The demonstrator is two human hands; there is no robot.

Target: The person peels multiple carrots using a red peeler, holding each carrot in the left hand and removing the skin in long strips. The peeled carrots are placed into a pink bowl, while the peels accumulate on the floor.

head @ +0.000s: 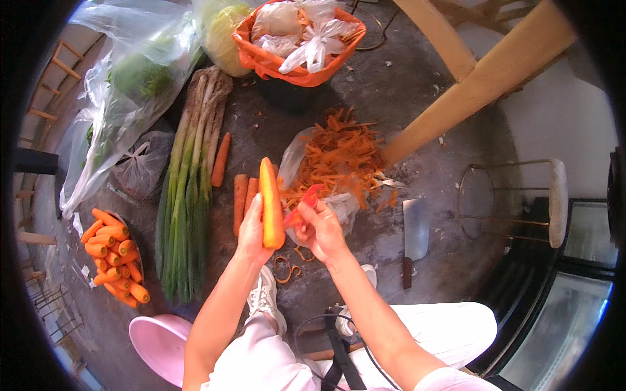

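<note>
A smooth, bright orange carrot point(270, 207) stands nearly upright in the picture, with my left hand point(253, 233) closed around its lower left side. My right hand point(320, 228) grips a red peeler point(307, 198) just to the right of the carrot. Behind both hands, a heap of carrot peelings point(342, 151) lies on a clear plastic bag point(297, 149) on the floor. Several rougher, duller carrots point(239, 203) rest left of my left hand, partly hidden by it. One more carrot point(221, 161) lies beside the green onions.
Long green onions point(188, 195) and a pile of carrots point(115, 259) lie left. A pink basin point(159, 344) is lower left. A cleaver point(415, 234) lies right, near a wooden leg point(469, 88). An orange-lined bin point(313, 78) and bagged greens point(146, 73) stand at the back.
</note>
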